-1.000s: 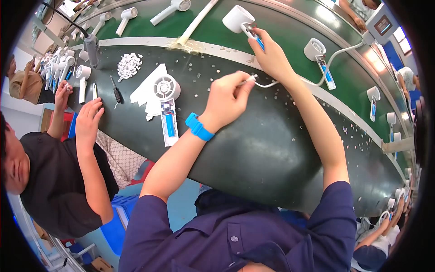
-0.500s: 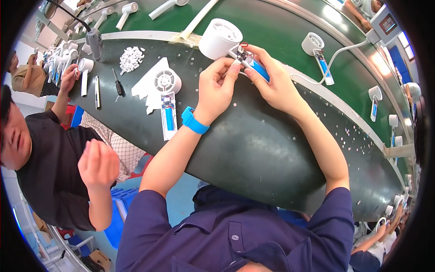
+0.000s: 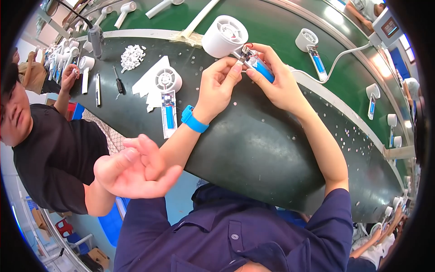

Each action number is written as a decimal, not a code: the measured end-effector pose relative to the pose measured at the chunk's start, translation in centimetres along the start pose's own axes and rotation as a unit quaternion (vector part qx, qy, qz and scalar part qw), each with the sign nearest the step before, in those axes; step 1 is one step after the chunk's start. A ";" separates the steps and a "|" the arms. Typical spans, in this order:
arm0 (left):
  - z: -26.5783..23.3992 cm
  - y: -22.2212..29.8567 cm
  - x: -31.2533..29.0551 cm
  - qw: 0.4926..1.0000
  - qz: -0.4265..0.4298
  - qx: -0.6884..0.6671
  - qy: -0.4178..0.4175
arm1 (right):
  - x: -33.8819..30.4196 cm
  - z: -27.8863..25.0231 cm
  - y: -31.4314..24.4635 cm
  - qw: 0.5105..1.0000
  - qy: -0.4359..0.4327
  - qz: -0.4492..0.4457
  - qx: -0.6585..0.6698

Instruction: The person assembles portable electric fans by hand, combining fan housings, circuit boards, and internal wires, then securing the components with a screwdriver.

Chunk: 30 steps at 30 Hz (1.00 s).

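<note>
Both my hands are raised over the far part of the dark work table, around a white handheld fan [image 3: 222, 38] whose handle is uncovered. A blue battery [image 3: 263, 71] and a small circuit board [image 3: 246, 54] with red wires show in that handle. My right hand [image 3: 281, 84] is closed around the handle, thumb and fingers on opposite sides of the battery. Close by, the fingers of my left hand [image 3: 217, 84] pinch at the board end of the handle. What lies between those fingertips is mostly hidden, perhaps a white cable end.
Another opened fan [image 3: 168, 81] lies left on white paper. Beyond it are a screwdriver [image 3: 118, 81], small white parts [image 3: 132, 57] and a hanging grey tool [image 3: 95, 41]. A white cable [image 3: 333, 72] leads to a display box [image 3: 387, 26]. A co-worker's hand [image 3: 140, 170] hovers beside my left forearm. Fans line the green belt [image 3: 276, 27].
The co-worker's hand has swung right, toward my left forearm, and its fingers have spread. Fans on the belt have shifted left. The fan I hold has moved slightly right; my grip looks the same.
</note>
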<state>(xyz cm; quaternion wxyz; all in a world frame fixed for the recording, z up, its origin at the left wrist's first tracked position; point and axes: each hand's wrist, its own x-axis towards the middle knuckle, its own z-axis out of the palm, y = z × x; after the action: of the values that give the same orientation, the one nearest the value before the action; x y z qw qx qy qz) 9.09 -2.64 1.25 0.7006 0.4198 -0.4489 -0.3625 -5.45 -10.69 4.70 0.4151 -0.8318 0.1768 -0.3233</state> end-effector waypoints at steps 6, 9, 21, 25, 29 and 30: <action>0.1 -0.2 0.4 0.999 0.005 0.003 -0.038 | -0.1 0.1 1.0 0.995 0.056 -0.056 -0.059; -0.2 0.2 0.4 0.999 0.002 -0.005 -0.032 | -0.1 0.2 0.2 0.994 0.064 -0.063 -0.063; -0.2 0.6 0.1 0.999 0.010 0.037 -0.030 | -0.6 -0.3 -0.5 0.988 0.090 -0.077 -0.097; -0.1 0.6 -0.1 0.998 0.000 0.053 -0.022 | -0.7 -0.3 -0.5 0.986 0.092 -0.086 -0.106; 0.1 0.8 -0.3 0.998 0.012 0.062 -0.021 | -0.9 -0.5 -0.7 0.986 0.084 -0.089 -0.113; 0.2 0.7 -0.3 0.998 0.010 0.060 -0.014 | -0.9 -0.5 -0.6 0.982 0.089 -0.103 -0.128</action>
<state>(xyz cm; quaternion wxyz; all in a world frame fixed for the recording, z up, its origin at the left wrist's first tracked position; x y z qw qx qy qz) 8.91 -2.13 1.86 0.6714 0.4520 -0.4834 -0.3336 -6.44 -10.13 5.02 0.2526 -0.8595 0.1668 -0.4118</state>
